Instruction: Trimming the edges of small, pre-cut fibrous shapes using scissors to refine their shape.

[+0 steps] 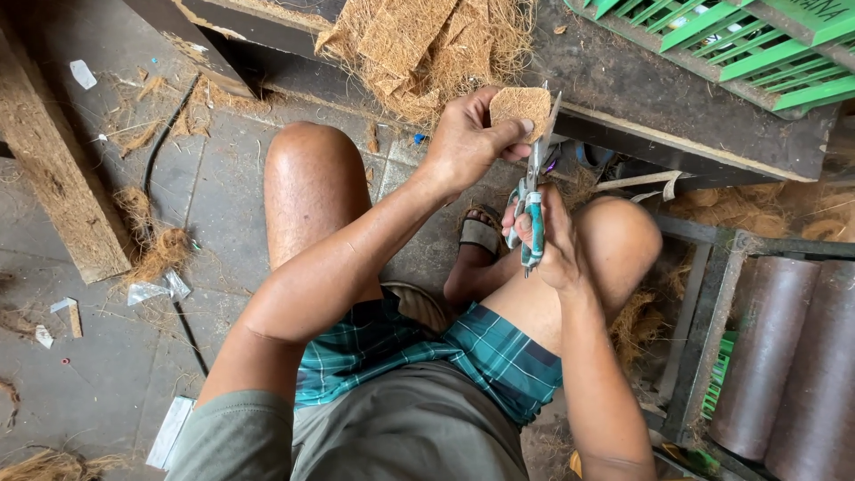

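Low in the middle of the frame you sit with your knees apart in checked shorts (427,352). Just above them, your right hand (552,245) is curled tight around the green handles of the scissors (533,200), and the blades point up. Your left hand (463,142) pinches a small round piece of brown fibre mat (521,105) between thumb and fingers, right at the blade tips in the upper middle of the frame. Your thumb sits very close to the blades, so I think a quick snip could nick it. The piece is small, so it could also slip from your pinch and drop between your knees. You have little room to move: the dark bench edge (677,125) is just behind your hands, and the grey rollers (784,356) stand close at the lower right. The floor (107,356) on the left has more open room. Furthest off, at the top middle, lies a pile of fibre mat pieces (419,44), and a green crate (739,44) fills the upper right.
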